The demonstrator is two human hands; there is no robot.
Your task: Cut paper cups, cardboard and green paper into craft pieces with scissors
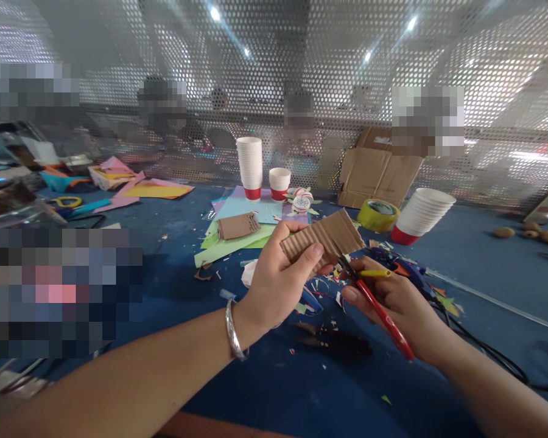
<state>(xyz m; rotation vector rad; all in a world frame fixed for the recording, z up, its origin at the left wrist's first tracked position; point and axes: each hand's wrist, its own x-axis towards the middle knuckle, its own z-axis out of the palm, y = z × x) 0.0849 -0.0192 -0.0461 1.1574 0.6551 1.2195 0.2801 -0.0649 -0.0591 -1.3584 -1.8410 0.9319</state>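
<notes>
My left hand (pixel 281 277), with a silver bangle at the wrist, grips a piece of corrugated cardboard (pixel 322 238) between thumb and fingers, its ridges facing me. My right hand (pixel 399 307) is closed around red-handled pliers (pixel 383 319), which also show a yellow part. Their dark jaws meet the lower right edge of the cardboard; how far they bite into it is hard to see. Another ridged cardboard piece (pixel 238 226) lies on green paper (pixel 232 249) beyond my left hand. Below my hands rests a second hand tool (pixel 333 342) with dark handles.
Paper scraps litter the blue table (pixel 274 389). Behind stand stacked paper cups (pixel 250 167), a shorter stack (pixel 279 182), yellow tape (pixel 378 215), a cardboard box (pixel 377 176) and leaning cups (pixel 424 213). A blue glue gun (pixel 408 274) and black cable (pixel 488 350) lie right.
</notes>
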